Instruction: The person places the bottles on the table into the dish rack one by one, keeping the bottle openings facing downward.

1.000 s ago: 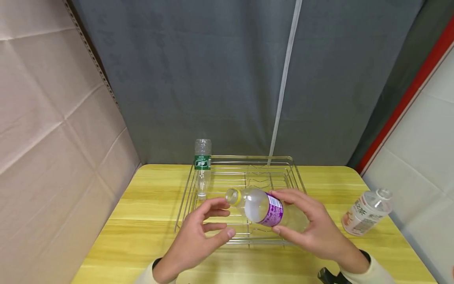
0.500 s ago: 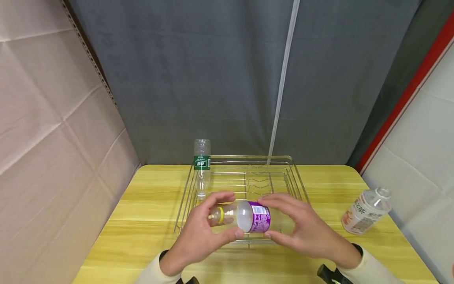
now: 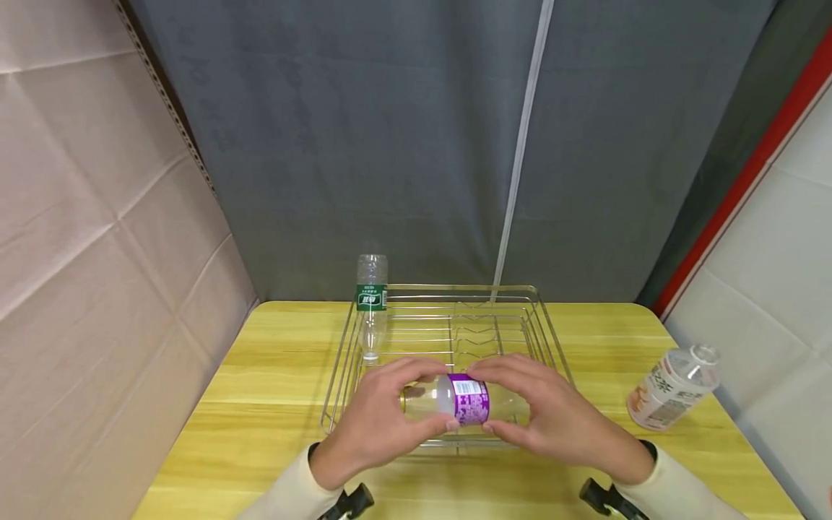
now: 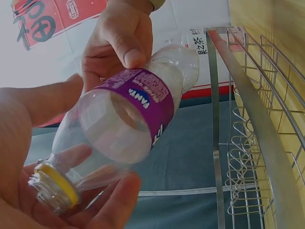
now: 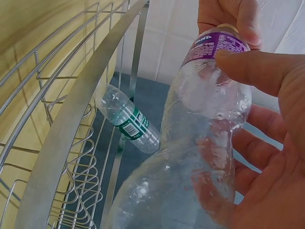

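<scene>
A clear plastic Fanta bottle (image 3: 469, 399) with a purple label lies sideways in the air over the near part of a wire rack (image 3: 455, 287). My left hand (image 3: 386, 422) grips it around the neck end, thumb in front. My right hand (image 3: 546, 419) holds the other side, its thumb and fingertips by the label. In the left wrist view the mouth of the Fanta bottle (image 4: 126, 112) is uncapped and has a yellow ring. The right wrist view shows the bottle's pinched clear lower body (image 5: 190, 143) against my right hand's fingers.
A clear bottle with a green label (image 3: 372, 297) leans upside down in the rack's left side. On the right of the wooden table (image 3: 214, 433) stands a tea bottle (image 3: 672, 386) without a cap. Behind hangs a grey curtain (image 3: 364, 144).
My left hand, apart from the bottle a second ago, has moved right and taken hold of its neck end. My right hand has brought the bottle left, lower and more level.
</scene>
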Demonstrator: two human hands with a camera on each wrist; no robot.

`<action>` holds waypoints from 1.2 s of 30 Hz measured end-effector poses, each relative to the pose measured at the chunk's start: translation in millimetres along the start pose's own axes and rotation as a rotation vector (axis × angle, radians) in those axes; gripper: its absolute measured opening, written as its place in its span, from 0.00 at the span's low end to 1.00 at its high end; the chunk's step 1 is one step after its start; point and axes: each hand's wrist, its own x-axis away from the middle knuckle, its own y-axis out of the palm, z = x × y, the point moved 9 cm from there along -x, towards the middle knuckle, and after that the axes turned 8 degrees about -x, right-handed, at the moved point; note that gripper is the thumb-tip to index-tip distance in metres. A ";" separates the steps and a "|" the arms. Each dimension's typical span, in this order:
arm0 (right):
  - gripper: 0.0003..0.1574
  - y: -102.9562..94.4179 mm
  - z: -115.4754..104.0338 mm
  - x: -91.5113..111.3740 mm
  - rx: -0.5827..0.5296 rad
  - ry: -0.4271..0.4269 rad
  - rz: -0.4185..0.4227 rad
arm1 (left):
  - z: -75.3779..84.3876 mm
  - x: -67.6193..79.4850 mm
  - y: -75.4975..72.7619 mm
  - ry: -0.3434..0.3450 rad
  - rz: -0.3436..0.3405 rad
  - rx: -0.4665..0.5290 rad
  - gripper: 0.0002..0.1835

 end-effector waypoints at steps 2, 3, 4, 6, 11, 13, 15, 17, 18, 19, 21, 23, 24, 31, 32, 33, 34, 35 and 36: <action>0.44 1.0 0.0 -0.4 0.011 -0.005 -0.006 | -1.7 -0.8 3.3 -0.009 -0.040 -0.023 0.31; 0.43 1.6 -0.1 -0.6 0.018 -0.008 -0.010 | -2.6 -1.0 4.9 -0.016 -0.061 -0.034 0.32; 0.43 2.1 -0.1 -0.8 0.021 -0.010 -0.013 | -3.4 -1.0 6.3 -0.021 -0.080 -0.044 0.33; 0.43 3.1 0.3 -1.1 0.028 -0.008 -0.021 | -4.9 -0.8 9.2 -0.031 -0.117 -0.058 0.34; 0.42 4.9 2.2 -1.2 0.034 -0.003 -0.033 | -7.2 -1.3 13.1 -0.044 -0.162 -0.058 0.35; 0.41 5.2 3.0 -1.2 0.034 -0.002 -0.034 | -8.1 -1.6 13.9 -0.049 -0.164 -0.053 0.34; 0.41 5.2 3.6 -1.3 0.032 0.000 -0.034 | -9.2 -1.6 14.3 -0.058 -0.163 -0.045 0.33; 0.41 4.7 4.0 -1.7 0.029 -0.001 -0.029 | -10.7 -1.7 14.2 -0.070 -0.157 -0.030 0.32; 0.40 4.3 4.0 -2.0 0.027 -0.004 -0.025 | -11.5 -1.8 14.0 -0.077 -0.152 -0.022 0.32; 0.40 3.6 3.7 -2.4 0.027 -0.008 -0.020 | -12.4 -1.8 13.7 -0.084 -0.146 -0.016 0.31; 0.40 2.3 3.0 -3.1 0.024 -0.019 -0.008 | -14.2 -1.8 13.0 -0.098 -0.133 0.000 0.30; 0.40 0.7 2.5 -4.1 0.014 -0.029 0.003 | -15.4 -1.8 12.1 -0.107 -0.117 0.009 0.29; 0.40 -0.3 2.2 -4.5 0.010 -0.032 0.010 | -16.2 -1.7 11.5 -0.113 -0.108 0.013 0.28; 0.40 -12.8 4.2 -5.5 -0.028 -0.010 0.072 | -27.2 -0.6 6.1 -0.166 -0.047 0.044 0.25; 0.39 -14.9 5.1 -5.2 -0.026 0.001 0.081 | -29.6 -0.2 5.5 -0.180 -0.042 0.052 0.25; 0.39 -16.8 6.1 -4.9 -0.026 0.012 0.090 | -32.3 0.2 4.9 -0.196 -0.034 0.063 0.25; 0.39 -18.7 6.9 -4.5 -0.026 0.017 0.100 | -34.9 0.5 4.3 -0.210 -0.024 0.077 0.25; 0.39 -20.4 7.6 -4.2 -0.026 0.022 0.111 | -37.3 0.8 3.6 -0.223 -0.014 0.087 0.25; 0.40 -22.2 8.2 -4.0 -0.024 0.027 0.123 | -39.5 1.1 2.8 -0.237 -0.001 0.100 0.26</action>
